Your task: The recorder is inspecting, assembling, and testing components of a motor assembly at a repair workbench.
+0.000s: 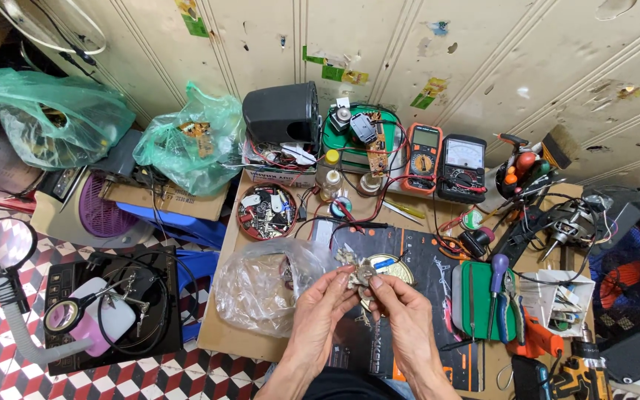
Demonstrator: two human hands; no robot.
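My left hand (318, 310) and my right hand (401, 311) meet over the dark work mat (416, 255), both pinching a small silver metal part (363, 275) between fingertips. Just behind the part lies a round brass-coloured disc (390, 265). A crumpled clear plastic bag (261, 285) with small parts inside lies to the left of my left hand. More small metal bits (346, 256) rest on the mat beyond my fingers.
A round red tin of keys and hardware (266, 212), an orange multimeter (424, 157), an analogue meter (462, 167), a black speaker (281, 112), green bags (190, 141), a green tray with a purple screwdriver (498, 285) and a motor (568, 222) crowd the table. A magnifier (1, 244) stands left.
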